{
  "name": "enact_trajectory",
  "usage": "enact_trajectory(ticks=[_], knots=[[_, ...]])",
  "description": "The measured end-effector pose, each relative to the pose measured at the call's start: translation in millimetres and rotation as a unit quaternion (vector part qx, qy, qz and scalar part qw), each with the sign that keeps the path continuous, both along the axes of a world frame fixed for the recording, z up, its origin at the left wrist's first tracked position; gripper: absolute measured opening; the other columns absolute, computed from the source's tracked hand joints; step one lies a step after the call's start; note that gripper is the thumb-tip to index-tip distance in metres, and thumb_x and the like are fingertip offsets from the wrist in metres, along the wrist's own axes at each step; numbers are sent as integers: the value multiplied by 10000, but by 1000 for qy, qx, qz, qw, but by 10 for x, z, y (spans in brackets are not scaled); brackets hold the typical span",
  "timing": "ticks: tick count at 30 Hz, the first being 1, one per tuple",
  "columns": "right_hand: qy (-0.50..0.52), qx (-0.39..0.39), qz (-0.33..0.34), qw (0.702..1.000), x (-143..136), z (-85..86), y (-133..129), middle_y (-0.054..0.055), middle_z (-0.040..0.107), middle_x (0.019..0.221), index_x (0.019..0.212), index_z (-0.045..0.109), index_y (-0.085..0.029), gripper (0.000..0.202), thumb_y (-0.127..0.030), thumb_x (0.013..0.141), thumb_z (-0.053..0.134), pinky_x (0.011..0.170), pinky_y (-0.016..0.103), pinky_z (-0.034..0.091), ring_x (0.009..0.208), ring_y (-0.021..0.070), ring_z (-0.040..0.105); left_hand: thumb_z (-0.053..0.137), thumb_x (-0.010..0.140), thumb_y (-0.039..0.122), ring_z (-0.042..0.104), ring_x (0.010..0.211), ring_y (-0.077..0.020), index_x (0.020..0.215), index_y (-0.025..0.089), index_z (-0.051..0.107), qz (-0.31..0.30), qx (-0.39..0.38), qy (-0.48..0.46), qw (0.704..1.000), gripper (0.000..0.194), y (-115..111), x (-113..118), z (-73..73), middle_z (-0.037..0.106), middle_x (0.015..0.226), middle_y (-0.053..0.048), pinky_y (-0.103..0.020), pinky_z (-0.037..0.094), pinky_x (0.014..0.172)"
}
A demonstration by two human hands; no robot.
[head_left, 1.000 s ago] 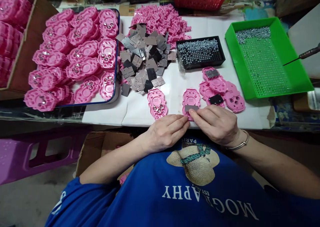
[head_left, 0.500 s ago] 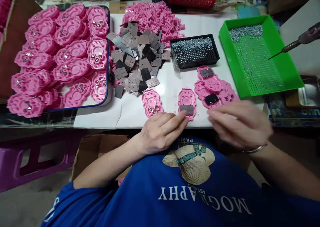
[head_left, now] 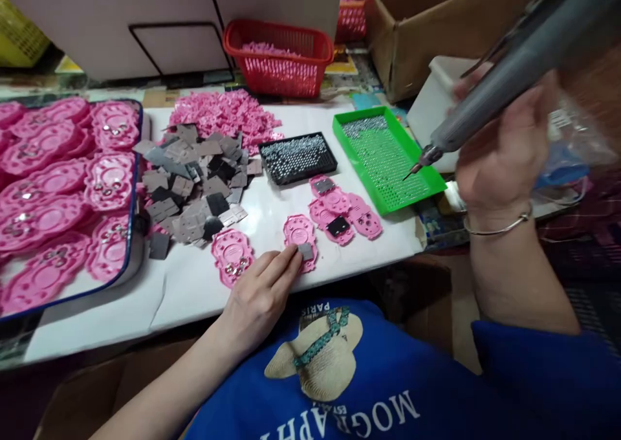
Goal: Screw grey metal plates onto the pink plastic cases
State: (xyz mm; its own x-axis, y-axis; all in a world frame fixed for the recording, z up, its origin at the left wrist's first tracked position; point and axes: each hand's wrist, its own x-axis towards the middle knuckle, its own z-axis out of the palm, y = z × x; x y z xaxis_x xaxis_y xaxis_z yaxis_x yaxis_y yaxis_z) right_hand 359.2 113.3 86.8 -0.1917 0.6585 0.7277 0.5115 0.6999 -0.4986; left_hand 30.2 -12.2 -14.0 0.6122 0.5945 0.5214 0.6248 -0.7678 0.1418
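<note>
My right hand (head_left: 509, 136) is wrapped round a grey electric screwdriver (head_left: 485, 97), its bit pointing down over the green tray of screws (head_left: 388, 200). At the table's front edge my left hand (head_left: 264, 291) rests with its fingers together, the fingertips on a grey metal plate (head_left: 305, 251) that lies on a pink plastic part (head_left: 297, 228). Beside that hand lies another pink part with shiny pieces (head_left: 231, 249). Several pink parts (head_left: 359, 215) overlap to the right, two bearing plates.
A blue-rimmed tray (head_left: 130, 213) of pink parts stands at left. Behind are loose metal plates (head_left: 191, 223), small pink pieces (head_left: 223, 111), a black screw tray (head_left: 298, 158) and a red basket (head_left: 279, 58). A cardboard box (head_left: 427, 32) stands at back right.
My right hand has risen from near the pink parts to the right and now grips the screwdriver. My left hand stays at the plate. The view has shifted to the right.
</note>
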Motion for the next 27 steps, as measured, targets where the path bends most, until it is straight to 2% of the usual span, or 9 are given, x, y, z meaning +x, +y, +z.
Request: enact_trajectory(ticks=[1, 2, 3, 7, 10, 13, 16, 21, 27], knots=[[88, -60, 21, 994, -1, 11, 27, 139, 505, 1361, 1360, 312, -229, 394, -361, 1044, 118, 1016, 417, 526, 1192, 166, 610, 471, 890, -12, 645, 963, -240, 1294, 89, 542, 7, -2, 3, 1000, 422, 0, 3, 1, 661, 1231, -197, -368, 606, 801], [120, -107, 25, 987, 0, 27, 57, 146, 510, 1371, 1350, 325, -222, 387, -379, 1042, 152, 1008, 417, 535, 1192, 182, 619, 455, 881, -24, 646, 970, -244, 1277, 82, 555, 7, 3, 9, 1000, 421, 2, 7, 4, 660, 1234, -198, -365, 607, 798], [138, -72, 6, 988, 2, 49, 91, 148, 524, 1358, 1348, 329, -225, 385, -369, 1038, 152, 949, 398, 563, 1164, 184, 636, 438, 873, -36, 649, 969, -244, 1249, 73, 572, 6, 8, 18, 1000, 414, 6, 9, 7, 663, 1225, -197, -358, 609, 794], [115, -26, -22, 993, -7, 215, 249, 169, 514, 1388, 1422, 297, -214, 561, -390, 1011, -42, 920, 376, 572, 1200, 178, 620, 392, 882, -28, 665, 960, -223, 1208, 99, 613, 13, 41, 22, 999, 415, 43, 12, 9, 680, 1209, -167, -328, 615, 797], [98, -30, 1, 995, -64, 355, 316, 161, 536, 1385, 1407, 349, -197, 619, -435, 1009, -62, 880, 341, 569, 1093, 159, 665, 386, 895, -12, 677, 932, -200, 1201, 138, 630, 11, 64, 7, 998, 419, 65, 6, -3, 701, 1172, -134, -297, 615, 786], [90, -36, 38, 995, -121, 426, 334, 142, 612, 1258, 1415, 359, -175, 721, -508, 983, -113, 817, 303, 554, 977, 144, 682, 405, 900, 1, 682, 929, -196, 1192, 142, 641, 9, 57, 3, 998, 402, 65, 1, -18, 703, 1167, -133, -295, 617, 795], [122, -71, 70, 988, -120, 434, 343, 146, 625, 1224, 1372, 417, -156, 776, -503, 967, -147, 794, 314, 550, 927, 152, 669, 404, 886, -18, 678, 958, -210, 1192, 132, 636, 17, 45, 8, 999, 413, 52, 6, -18, 693, 1184, -144, -320, 619, 818], [161, -145, 118, 969, -80, 358, 354, 174, 617, 1224, 1323, 436, -143, 649, -430, 993, -43, 830, 381, 572, 948, 174, 666, 441, 891, -27, 664, 936, -217, 1199, 105, 614, 12, 32, 11, 999, 377, 42, 35, 11, 686, 1173, -168, -334, 618, 802], [145, -108, 123, 976, -163, 224, 261, 78, 660, 1112, 1288, 486, -187, 581, -591, 1010, 175, 781, 271, 586, 907, 108, 655, 455, 887, -39, 655, 949, -223, 1210, 106, 610, 14, 19, 4, 1000, 387, 26, 48, 0, 675, 1196, -170, -343, 609, 808]])
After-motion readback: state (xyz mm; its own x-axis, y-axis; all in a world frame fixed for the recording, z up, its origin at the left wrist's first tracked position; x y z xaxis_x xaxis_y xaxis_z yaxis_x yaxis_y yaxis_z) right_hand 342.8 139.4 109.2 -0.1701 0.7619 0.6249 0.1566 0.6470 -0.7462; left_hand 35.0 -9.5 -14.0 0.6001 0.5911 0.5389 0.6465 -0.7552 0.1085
